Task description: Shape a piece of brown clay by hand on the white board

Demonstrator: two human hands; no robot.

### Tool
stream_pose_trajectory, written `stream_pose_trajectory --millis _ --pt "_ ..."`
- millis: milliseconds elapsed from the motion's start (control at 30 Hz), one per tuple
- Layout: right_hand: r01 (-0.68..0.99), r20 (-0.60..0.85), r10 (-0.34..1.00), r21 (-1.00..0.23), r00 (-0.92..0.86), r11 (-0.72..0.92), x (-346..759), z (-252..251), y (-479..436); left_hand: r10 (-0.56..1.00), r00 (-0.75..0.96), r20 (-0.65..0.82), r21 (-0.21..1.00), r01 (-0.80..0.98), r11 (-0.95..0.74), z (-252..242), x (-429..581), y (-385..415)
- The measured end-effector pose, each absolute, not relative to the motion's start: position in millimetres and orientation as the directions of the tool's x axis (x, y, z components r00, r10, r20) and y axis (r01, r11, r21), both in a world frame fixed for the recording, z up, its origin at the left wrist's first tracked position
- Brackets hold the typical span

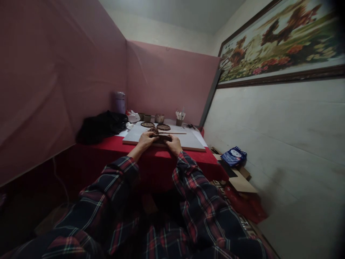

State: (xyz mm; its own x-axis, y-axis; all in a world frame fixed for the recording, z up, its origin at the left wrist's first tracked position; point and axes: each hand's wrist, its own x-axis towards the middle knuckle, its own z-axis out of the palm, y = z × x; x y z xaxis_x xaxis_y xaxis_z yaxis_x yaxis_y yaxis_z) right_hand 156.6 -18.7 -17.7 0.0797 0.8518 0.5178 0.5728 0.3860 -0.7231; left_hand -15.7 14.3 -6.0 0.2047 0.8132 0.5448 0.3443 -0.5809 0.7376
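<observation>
Near the front edge of a grey-white board (188, 142), a thin dark brown piece that looks like clay (161, 137) is held between both hands. My left hand (146, 140) pinches its left end, and my right hand (174, 144) has fingers closed on the right end. Just behind the left fingers lies a rough brown lump (153, 130). A slim wooden stick (176, 133) rests on the board beyond the right hand. Farther back are two flat round brown discs, the left disc (147, 125) and the right disc (163, 127). The fingers partly hide the held piece.
A red cloth (199, 158) covers the table. At the back stand a cup of white tools (179, 122), small pots (159, 118) and a lilac flask (120, 102). A black bag (102, 126) lies left. To the right, a blue packet (234, 156) sits by a wall.
</observation>
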Motion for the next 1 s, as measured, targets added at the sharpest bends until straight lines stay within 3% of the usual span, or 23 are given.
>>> stream_pose_trajectory --millis 1000 --pt "0.507 0.545 0.836 -0.74 0.066 0.442 160 -24 -10 0.825 0.203 0.527 0.786 0.253 -0.565 -8 -15 15"
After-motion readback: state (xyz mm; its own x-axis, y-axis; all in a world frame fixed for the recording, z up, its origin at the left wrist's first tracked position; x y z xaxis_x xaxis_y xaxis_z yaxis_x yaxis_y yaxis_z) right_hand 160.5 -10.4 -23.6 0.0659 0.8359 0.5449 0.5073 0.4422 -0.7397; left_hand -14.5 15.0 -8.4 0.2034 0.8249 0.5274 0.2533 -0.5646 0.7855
